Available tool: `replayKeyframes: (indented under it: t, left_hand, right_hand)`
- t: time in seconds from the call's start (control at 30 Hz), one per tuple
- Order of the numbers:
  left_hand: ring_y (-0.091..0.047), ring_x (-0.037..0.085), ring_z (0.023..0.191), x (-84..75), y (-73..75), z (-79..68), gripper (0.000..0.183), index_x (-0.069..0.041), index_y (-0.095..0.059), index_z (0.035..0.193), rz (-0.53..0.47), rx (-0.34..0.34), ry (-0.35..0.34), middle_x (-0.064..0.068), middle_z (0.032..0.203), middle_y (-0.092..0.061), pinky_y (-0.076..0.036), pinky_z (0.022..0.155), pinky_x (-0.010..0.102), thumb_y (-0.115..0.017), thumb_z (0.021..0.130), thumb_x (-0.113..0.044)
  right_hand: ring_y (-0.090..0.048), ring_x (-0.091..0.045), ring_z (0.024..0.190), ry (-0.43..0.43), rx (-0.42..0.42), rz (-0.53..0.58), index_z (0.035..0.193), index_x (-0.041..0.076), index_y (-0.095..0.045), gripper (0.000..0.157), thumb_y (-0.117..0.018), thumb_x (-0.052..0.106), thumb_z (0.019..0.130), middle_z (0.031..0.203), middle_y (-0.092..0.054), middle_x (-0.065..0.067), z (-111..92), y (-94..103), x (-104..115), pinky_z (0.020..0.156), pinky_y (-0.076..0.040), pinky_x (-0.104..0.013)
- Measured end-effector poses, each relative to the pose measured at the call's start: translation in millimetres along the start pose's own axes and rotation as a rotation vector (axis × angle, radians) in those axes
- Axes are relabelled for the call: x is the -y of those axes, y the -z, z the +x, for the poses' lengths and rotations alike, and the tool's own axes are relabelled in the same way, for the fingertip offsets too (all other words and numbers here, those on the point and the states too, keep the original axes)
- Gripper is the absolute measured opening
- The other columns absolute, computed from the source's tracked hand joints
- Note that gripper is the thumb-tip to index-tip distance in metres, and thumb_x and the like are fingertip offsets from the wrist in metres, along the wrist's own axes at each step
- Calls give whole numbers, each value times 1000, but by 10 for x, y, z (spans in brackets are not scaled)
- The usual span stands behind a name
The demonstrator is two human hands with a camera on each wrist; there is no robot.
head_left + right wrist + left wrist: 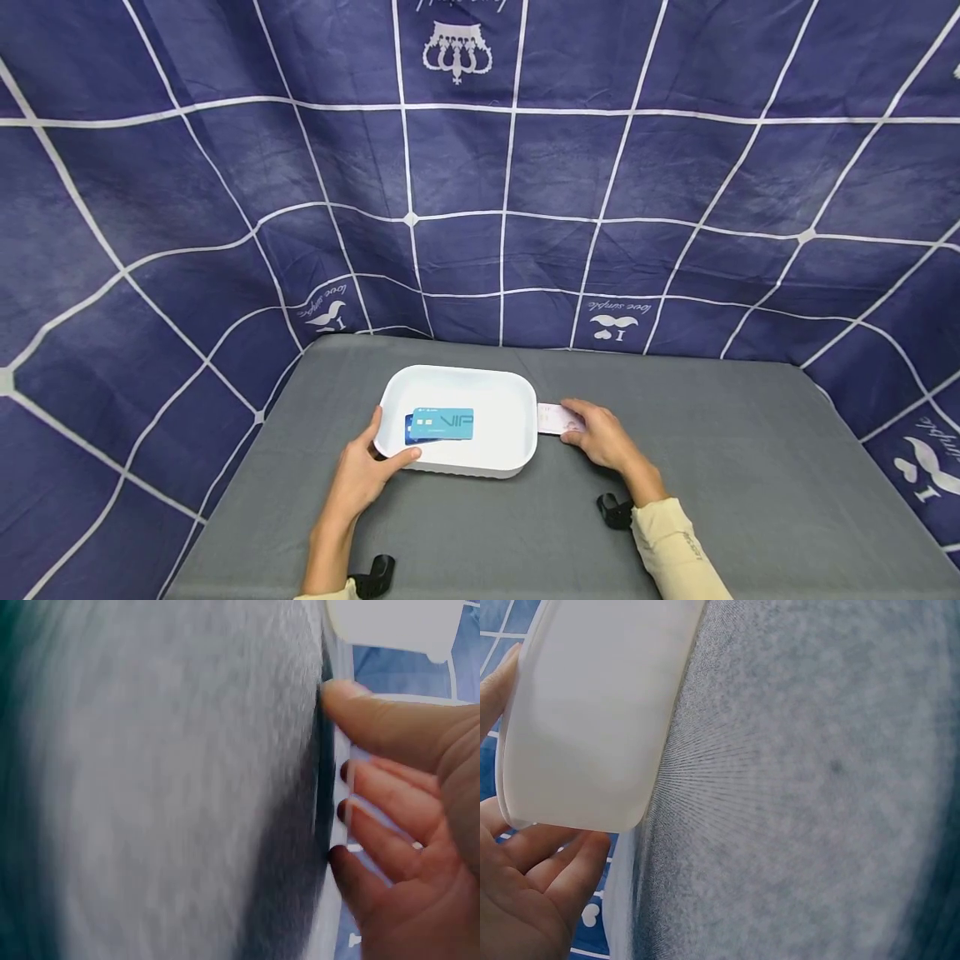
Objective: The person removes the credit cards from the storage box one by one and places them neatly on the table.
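Observation:
A white rectangular plastic tray rests on the grey tabletop. Inside it, toward the left, a teal card marked VIP overlaps a dark blue card. My left hand grips the tray's left end, thumb at the near rim and fingers around the end wall. The left wrist view shows those fingers against the tray's outer side. Just right of the tray, my right hand holds a pale pink card by its right part, thumb on the near side. Part of that card is under the fingers.
Grey cloth covers the table. A dark blue curtain with white grid lines hangs along its back and sides. Black wrist straps sit on both forearms, at the cuffs of pale yellow sleeves.

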State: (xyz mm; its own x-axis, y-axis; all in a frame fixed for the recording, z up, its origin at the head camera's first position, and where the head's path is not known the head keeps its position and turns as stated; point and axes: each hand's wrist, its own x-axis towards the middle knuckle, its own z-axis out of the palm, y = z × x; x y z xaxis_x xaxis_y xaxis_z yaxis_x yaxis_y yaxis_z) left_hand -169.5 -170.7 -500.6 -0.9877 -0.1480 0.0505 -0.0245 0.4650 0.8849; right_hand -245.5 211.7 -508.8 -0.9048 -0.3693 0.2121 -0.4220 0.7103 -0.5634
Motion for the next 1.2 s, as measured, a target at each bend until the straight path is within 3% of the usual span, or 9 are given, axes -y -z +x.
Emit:
replayKeyframes:
  t: [0.23,0.57,1.2]
  left_hand:
    - [-56,27,119,5,-5,-4,106,3,-28,152,12,-8,-12,25,146,-43,-47,89,35,-88,75,-35]
    - [-48,32,129,-2,9,-8,106,5,-26,152,1,7,-14,26,150,-37,-42,99,45,-88,76,-34]
    - [-46,35,130,-3,2,-7,102,8,-26,151,-13,4,-34,27,151,-35,-41,101,48,-86,78,-30]
  right_hand:
    - [-56,-41,119,-38,33,19,127,-6,-62,51,-80,4,80,126,-61,-26,16,-46,-16,100,-40,-52]
    - [-58,-40,115,-7,44,40,128,-9,-60,53,-79,2,80,126,-61,-25,3,-42,-30,98,-43,-52]
    - [-57,-41,117,4,38,36,127,-9,-60,53,-79,2,79,126,-60,-27,6,-37,-31,100,-41,-52]
